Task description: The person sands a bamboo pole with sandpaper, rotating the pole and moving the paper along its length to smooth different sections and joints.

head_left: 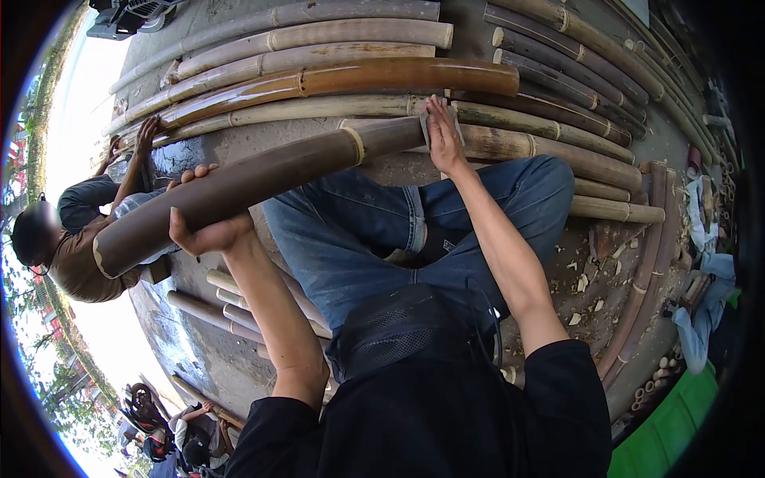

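A dark brown bamboo pole (247, 179) lies slantwise above my crossed legs, its near end toward the left and a pale node ring partway along. My left hand (211, 231) grips it from below, thumb on the near side and fingertips showing over the far side. At the pole's right end, my right hand (443, 137) presses a thin grey sheet (425, 131), which looks like sandpaper, against the surface. Its fingers are extended together, and part of the sheet is hidden beneath them.
A wet, glossy brown bamboo pole (358, 77) lies beyond, among several duller poles (358, 33). A co-worker (92, 247) crouches at left, hands at that glossy pole. More poles (574, 163) lie at right, wood chips (582, 283) on the ground. A green container (669, 422) stands lower right.
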A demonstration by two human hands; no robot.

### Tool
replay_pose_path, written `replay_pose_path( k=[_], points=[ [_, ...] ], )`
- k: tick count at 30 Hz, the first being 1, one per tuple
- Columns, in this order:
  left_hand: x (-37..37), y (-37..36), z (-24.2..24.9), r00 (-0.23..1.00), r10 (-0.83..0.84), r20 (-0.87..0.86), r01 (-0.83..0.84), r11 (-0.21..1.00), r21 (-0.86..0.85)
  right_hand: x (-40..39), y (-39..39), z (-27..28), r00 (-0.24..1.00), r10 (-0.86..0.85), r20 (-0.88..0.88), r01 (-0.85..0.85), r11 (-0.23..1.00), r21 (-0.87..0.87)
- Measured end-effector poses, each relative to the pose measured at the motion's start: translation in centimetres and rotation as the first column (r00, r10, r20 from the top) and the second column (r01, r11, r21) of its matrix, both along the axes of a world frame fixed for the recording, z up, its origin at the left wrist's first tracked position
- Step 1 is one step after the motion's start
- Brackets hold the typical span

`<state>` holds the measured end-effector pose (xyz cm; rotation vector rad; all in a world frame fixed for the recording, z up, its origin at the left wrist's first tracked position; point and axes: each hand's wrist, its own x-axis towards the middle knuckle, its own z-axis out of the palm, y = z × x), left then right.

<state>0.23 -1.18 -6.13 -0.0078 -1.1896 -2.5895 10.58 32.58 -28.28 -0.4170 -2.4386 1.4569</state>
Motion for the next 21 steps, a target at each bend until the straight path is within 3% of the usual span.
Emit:
replay_pose_path(
  k=[2,4,6,8,10,12,13,14,16,18,20,21],
  points=[
    [0.0,0.2,0.0,1.000,0.005,-0.005,-0.005,1.000,0.001,-0.6,-1.0,-0.4,0.999,-0.033,0.012,0.032,0.999,0.036],
    [-0.2,0.2,-0.1,1.000,0.014,-0.001,-0.014,1.000,-0.005,0.1,-3.2,3.2,0.993,0.075,-0.095,-0.062,0.990,0.126],
    [0.2,-0.3,-0.3,1.000,0.017,0.014,-0.017,1.000,-0.019,0.8,-2.5,2.3,0.992,0.067,-0.103,-0.053,0.990,0.129],
    [-0.3,-0.6,-0.9,1.000,-0.014,-0.004,0.014,1.000,0.028,-0.2,1.2,-1.6,0.999,0.010,-0.041,-0.013,0.997,-0.070],
    [-0.2,-0.2,-0.4,1.000,0.001,0.011,-0.001,1.000,0.031,-0.2,0.0,-0.3,1.000,-0.029,0.002,0.029,0.997,-0.072],
    [-0.1,-0.1,-0.5,1.000,0.014,0.016,-0.014,1.000,0.018,1.1,-2.3,2.7,0.999,0.037,-0.017,-0.034,0.985,0.169],
    [-0.1,-0.1,-0.7,1.000,0.018,0.019,-0.019,1.000,0.019,1.5,-2.8,3.6,0.996,0.047,-0.070,-0.034,0.984,0.173],
    [0.0,-0.2,-0.7,0.999,0.025,0.025,-0.025,1.000,0.009,1.5,-1.9,2.6,0.997,0.047,-0.066,-0.035,0.985,0.170],
    [-0.3,0.0,-0.5,1.000,0.019,0.015,-0.019,1.000,0.006,0.5,1.0,0.7,0.997,0.050,-0.055,-0.055,0.995,-0.087],
    [-0.2,0.0,-0.5,1.000,0.005,0.018,-0.005,0.999,0.032,0.3,0.0,1.3,0.999,0.032,-0.034,-0.035,0.996,-0.087],
    [-0.2,0.0,-0.5,1.000,0.010,0.021,-0.010,1.000,0.026,0.8,-1.9,3.5,0.990,0.112,-0.085,-0.110,0.993,0.036],
    [-0.2,-0.1,-0.5,1.000,0.011,0.018,-0.011,1.000,0.019,0.8,-1.5,3.7,0.988,0.134,-0.077,-0.134,0.991,0.001]
  ],
)
